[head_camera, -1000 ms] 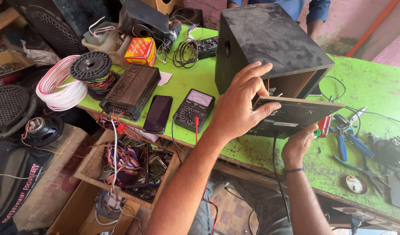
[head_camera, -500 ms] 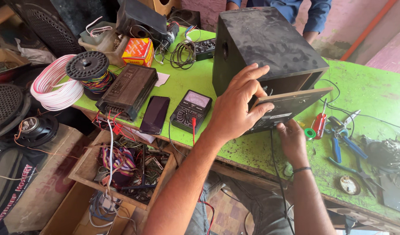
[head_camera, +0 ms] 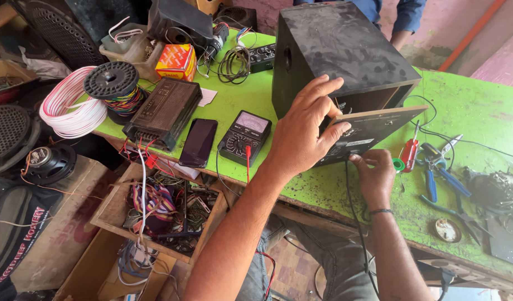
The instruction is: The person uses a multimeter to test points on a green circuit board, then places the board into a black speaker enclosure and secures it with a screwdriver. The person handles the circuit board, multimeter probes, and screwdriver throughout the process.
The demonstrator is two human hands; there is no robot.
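A black speaker box (head_camera: pixel 345 50) lies on the green workbench (head_camera: pixel 479 106) with its back open. My left hand (head_camera: pixel 304 131) grips the near edge of the box and the loose back panel (head_camera: pixel 373 131), thumb on the panel. My right hand (head_camera: pixel 376 175) is under the panel's lower edge, fingers pinched on a black cable (head_camera: pixel 354 223) that hangs down from it. The panel is tilted away from the box, leaving a gap at the top.
An analog multimeter (head_camera: pixel 244 136), a dark phone (head_camera: pixel 199 142) and a black amplifier unit (head_camera: pixel 164 111) lie left of the box. Wire spools (head_camera: pixel 111 89) sit further left. A red screwdriver (head_camera: pixel 410 153) and blue pliers (head_camera: pixel 435 178) lie on the right. An open drawer of wires (head_camera: pixel 161 209) is below. Another person stands beyond the bench.
My left hand has shifted up on the box edge, and my right hand has moved left under the panel to the cable. The panel stays tilted off the box.
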